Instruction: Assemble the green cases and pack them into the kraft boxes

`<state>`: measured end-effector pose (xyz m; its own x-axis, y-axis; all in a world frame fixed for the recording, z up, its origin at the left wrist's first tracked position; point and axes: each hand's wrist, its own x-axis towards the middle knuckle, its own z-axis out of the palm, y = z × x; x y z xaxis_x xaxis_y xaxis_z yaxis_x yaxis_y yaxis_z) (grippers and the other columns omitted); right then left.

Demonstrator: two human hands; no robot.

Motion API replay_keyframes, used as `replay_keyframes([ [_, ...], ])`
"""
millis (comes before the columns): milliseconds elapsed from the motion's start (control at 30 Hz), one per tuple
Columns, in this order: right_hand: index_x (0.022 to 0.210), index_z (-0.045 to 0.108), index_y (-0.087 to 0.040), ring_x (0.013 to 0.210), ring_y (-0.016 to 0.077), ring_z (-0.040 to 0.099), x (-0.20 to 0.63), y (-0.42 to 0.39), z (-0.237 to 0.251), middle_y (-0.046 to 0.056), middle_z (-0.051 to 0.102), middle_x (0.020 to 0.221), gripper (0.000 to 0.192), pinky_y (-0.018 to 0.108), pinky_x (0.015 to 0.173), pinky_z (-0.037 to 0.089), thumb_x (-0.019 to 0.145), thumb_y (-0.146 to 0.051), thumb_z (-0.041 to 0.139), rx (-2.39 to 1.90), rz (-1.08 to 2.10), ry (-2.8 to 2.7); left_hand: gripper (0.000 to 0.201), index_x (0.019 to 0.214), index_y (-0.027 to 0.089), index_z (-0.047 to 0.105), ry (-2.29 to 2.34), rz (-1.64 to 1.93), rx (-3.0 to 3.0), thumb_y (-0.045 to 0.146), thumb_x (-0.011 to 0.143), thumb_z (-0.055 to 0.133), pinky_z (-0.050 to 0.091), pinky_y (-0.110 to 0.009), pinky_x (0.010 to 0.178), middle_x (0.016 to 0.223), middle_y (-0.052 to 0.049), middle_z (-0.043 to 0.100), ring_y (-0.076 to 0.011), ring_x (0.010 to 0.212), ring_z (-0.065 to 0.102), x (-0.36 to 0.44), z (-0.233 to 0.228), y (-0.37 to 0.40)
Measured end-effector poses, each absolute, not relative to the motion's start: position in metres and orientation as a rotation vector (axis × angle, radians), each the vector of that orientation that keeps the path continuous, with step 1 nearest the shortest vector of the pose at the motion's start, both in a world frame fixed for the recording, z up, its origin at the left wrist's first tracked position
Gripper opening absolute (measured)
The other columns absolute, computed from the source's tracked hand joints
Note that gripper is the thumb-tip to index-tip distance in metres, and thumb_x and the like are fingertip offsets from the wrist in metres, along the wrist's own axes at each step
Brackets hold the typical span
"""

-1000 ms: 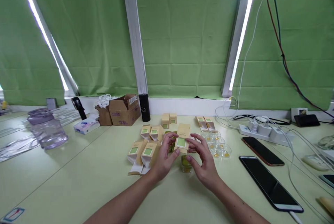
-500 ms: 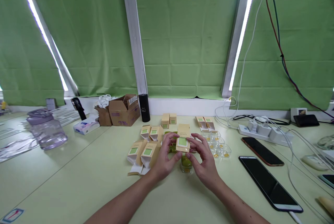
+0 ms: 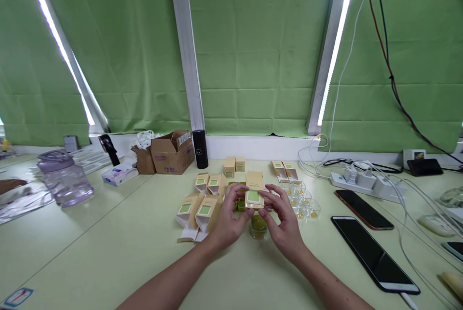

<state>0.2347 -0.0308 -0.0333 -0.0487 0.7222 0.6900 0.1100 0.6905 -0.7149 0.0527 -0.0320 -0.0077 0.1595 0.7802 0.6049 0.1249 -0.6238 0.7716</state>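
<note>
Between both hands a small tan paper box (image 3: 254,185) with a green label is held just above the table. My left hand (image 3: 231,216) pinches its left edge with thumb and fingers, while my right hand (image 3: 284,218) grips the right edge. Just below the box stands a clear cup with green contents (image 3: 258,227). More green items (image 3: 240,205) sit partly hidden behind my left fingers. Left of that hand, several opened tan boxes with white flaps (image 3: 205,213) lie on the table. Several clear cups with yellow bits (image 3: 299,201) are grouped beyond my right hand.
Two upright tan boxes (image 3: 229,167) and two tilted ones (image 3: 284,172) are farther back. A cardboard carton (image 3: 172,155), black cylinder (image 3: 200,149) and purple jug (image 3: 64,180) stand left. Phones (image 3: 374,252), a power strip (image 3: 369,185) and cables lie right.
Part of another person's hand has come into view at the far left edge. My hands and the box they hold have barely shifted.
</note>
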Motion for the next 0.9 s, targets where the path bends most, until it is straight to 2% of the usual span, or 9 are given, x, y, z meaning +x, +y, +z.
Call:
replay_keyframes([
  [167, 0.133, 0.069, -0.033, 0.109, 0.0235, 0.069, 0.2348, -0.0304, -0.0336, 0.011, 0.048, 0.149, 0.033, 0.043, 0.092, 0.064, 0.101, -0.036, 0.064, -0.703, 0.579, -1.566, 0.041, 0.128, 0.028, 0.056, 0.864, 1.5, 1.864, 0.047, 0.096, 0.072, 0.048, -0.045, 0.108, 0.135, -0.01, 0.049, -0.0267, 0.12, 0.056, 0.053, -0.0084, -0.0318],
  [400, 0.131, 0.069, -0.033, 0.108, 0.0222, 0.069, 0.2346, -0.0309, -0.0332, 0.01, 0.047, 0.149, 0.03, 0.042, 0.092, 0.063, 0.102, -0.034, 0.064, -0.706, 0.583, -1.571, 0.04, 0.129, 0.027, 0.055, 0.864, 1.495, 1.858, 0.047, 0.097, 0.07, 0.049, -0.044, 0.107, 0.135, -0.01, 0.05, -0.0267, 0.121, 0.057, 0.0532, -0.0095, -0.031],
  [567, 0.128, 0.071, -0.034, 0.122, 0.0267, 0.065, 0.2343, -0.0312, -0.032, 0.011, 0.049, 0.146, 0.027, 0.04, 0.091, 0.063, 0.102, -0.032, 0.064, -0.694, 0.56, -1.572, 0.035, 0.125, 0.028, 0.057, 0.904, 1.521, 1.87, 0.046, 0.098, 0.07, 0.048, -0.043, 0.106, 0.132, -0.009, 0.052, -0.026, 0.12, 0.056, 0.053, -0.0103, -0.0308],
  [733, 0.127, 0.072, -0.035, 0.127, 0.0269, 0.063, 0.2339, -0.0293, -0.033, 0.01, 0.05, 0.145, 0.026, 0.039, 0.091, 0.063, 0.102, -0.031, 0.062, -0.693, 0.552, -1.568, 0.032, 0.124, 0.027, 0.056, 0.92, 1.542, 1.891, 0.042, 0.098, 0.069, 0.05, -0.042, 0.104, 0.128, -0.008, 0.052, -0.0245, 0.117, 0.057, 0.0535, -0.011, -0.0306],
  [900, 0.131, 0.07, -0.035, 0.126, 0.0268, 0.063, 0.2342, -0.0277, -0.0345, 0.01, 0.048, 0.15, 0.03, 0.041, 0.095, 0.062, 0.103, -0.034, 0.062, -0.725, 0.561, -1.579, 0.033, 0.129, 0.028, 0.055, 0.94, 1.557, 1.955, 0.038, 0.1, 0.067, 0.05, -0.043, 0.11, 0.133, -0.009, 0.051, -0.0258, 0.127, 0.056, 0.0528, -0.0131, -0.0293],
])
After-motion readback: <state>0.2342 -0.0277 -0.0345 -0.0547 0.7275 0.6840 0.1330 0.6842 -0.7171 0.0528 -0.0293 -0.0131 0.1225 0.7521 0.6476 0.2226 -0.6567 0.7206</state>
